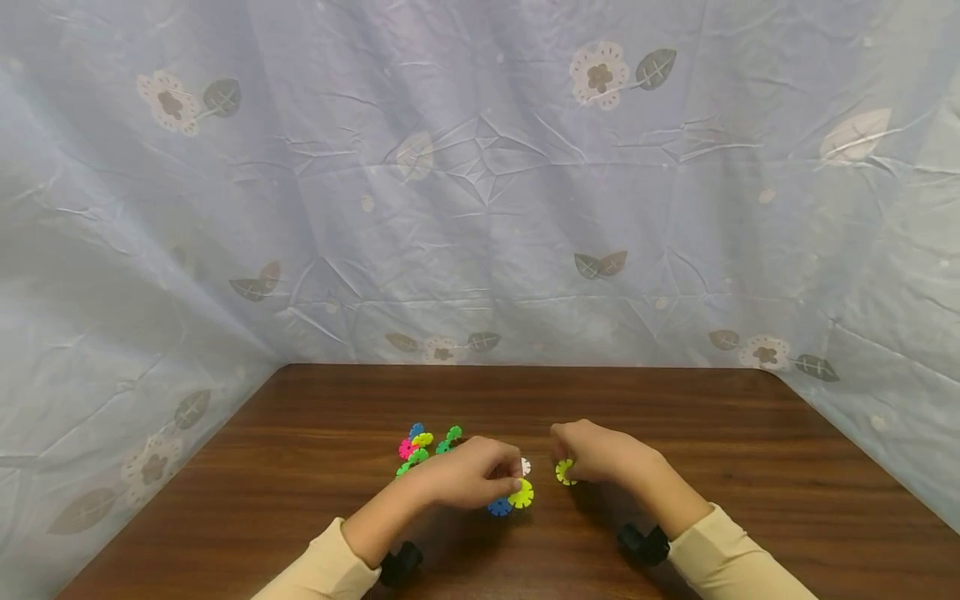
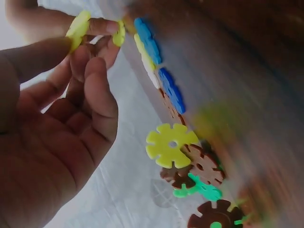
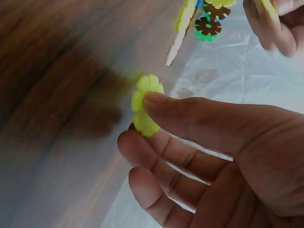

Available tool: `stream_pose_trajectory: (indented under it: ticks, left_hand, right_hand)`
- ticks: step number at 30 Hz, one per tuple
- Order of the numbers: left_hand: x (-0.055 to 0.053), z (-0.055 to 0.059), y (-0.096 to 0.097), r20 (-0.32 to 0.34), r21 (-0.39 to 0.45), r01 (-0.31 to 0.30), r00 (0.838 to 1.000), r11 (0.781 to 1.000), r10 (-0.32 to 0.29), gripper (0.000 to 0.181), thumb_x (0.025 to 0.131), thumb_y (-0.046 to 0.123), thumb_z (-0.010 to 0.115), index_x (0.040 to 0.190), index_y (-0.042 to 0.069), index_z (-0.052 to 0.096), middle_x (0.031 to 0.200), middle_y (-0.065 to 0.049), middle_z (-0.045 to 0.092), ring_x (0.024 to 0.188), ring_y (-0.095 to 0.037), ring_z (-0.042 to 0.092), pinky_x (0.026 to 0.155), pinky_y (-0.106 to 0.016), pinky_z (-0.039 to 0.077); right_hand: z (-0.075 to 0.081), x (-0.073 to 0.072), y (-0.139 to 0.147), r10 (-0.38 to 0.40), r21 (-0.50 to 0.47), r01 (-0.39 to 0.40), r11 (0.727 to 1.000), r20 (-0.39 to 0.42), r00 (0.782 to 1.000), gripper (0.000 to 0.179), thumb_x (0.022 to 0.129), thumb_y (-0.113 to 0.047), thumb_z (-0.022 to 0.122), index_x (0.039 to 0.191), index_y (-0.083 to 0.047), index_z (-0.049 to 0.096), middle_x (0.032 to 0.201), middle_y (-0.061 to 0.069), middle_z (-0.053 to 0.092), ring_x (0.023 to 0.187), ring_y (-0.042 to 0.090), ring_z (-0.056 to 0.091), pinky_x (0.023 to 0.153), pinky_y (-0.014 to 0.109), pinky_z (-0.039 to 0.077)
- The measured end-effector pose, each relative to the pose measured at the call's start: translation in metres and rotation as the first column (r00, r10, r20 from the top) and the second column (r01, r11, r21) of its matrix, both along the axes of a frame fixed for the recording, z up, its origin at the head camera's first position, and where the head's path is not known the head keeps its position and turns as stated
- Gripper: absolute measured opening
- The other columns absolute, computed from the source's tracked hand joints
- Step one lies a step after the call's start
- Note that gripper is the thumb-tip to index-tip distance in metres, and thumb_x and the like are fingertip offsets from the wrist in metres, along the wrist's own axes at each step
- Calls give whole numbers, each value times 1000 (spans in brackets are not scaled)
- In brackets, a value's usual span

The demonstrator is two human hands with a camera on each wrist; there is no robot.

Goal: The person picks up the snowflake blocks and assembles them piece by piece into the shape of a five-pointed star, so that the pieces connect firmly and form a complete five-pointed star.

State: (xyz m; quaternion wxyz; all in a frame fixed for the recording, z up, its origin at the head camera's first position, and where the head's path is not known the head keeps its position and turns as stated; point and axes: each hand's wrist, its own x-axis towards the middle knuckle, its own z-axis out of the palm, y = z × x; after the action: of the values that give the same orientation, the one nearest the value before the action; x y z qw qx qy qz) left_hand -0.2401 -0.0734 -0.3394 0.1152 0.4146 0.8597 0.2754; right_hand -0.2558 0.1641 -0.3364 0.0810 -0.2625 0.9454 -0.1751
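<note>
My left hand (image 1: 472, 473) pinches a yellow notched flower disc (image 1: 521, 494) between thumb and fingers. Across a small gap, my right hand (image 1: 603, 454) holds another yellow flower disc (image 3: 147, 105), its thumb flat on the face. Below the left hand's disc a blue flower disc (image 1: 499, 507) lies on the table. A white flower disc (image 1: 526, 466) shows just beyond the left hand. In the left wrist view, a loose yellow disc (image 2: 171, 145) rests against brown discs (image 2: 203, 165) and a green disc (image 2: 205, 187).
Several flower discs lie at the left hand's far side, among them a pink disc (image 1: 407, 449), a blue disc (image 1: 416, 431) and a green disc (image 1: 454, 432). They lie on a dark wooden table (image 1: 675, 400). A patterned pale curtain (image 1: 480, 208) hangs behind and at both sides.
</note>
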Motion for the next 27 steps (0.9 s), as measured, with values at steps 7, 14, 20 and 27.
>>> stream_pose_trajectory:
  ticks: [7, 14, 20, 27]
  left_hand:
    - [-6, 4, -7, 163, 184, -163, 977, 969, 134, 15, 107, 13, 59, 96, 3, 64, 84, -18, 75, 74, -27, 71, 62, -23, 50]
    - [-9, 5, -10, 272, 313, -280, 942, 908, 197, 16, 108, 13, 57, 102, -1, 63, 86, -23, 77, 73, -30, 73, 57, -25, 50]
    - [-10, 7, -13, 363, 386, -381, 900, 840, 242, 19, 109, 15, 54, 113, -2, 61, 90, -23, 76, 72, -19, 66, 60, -26, 47]
    - [-10, 6, -15, 425, 414, -447, 865, 793, 266, 21, 110, 18, 52, 116, -1, 60, 96, -25, 75, 70, -13, 59, 59, -26, 41]
  right_hand:
    - [5, -2, 2, 52, -13, -52, 999, -20, 998, 16, 86, 12, 66, 91, -2, 72, 87, 6, 71, 70, 10, 52, 62, 24, 47]
    - [14, -1, 1, 141, -69, -157, 985, -191, 971, 23, 92, 10, 59, 92, -8, 74, 89, 1, 74, 68, 3, 49, 61, 20, 43]
    - [21, 4, -6, 115, -147, -178, 973, -361, 925, 7, 101, -9, 68, 97, -15, 69, 90, -3, 75, 72, 0, 57, 66, 22, 51]
    - [24, 9, -12, 122, -223, -244, 944, -451, 884, 5, 101, -13, 69, 99, -17, 70, 95, -3, 78, 86, 7, 73, 76, 25, 59]
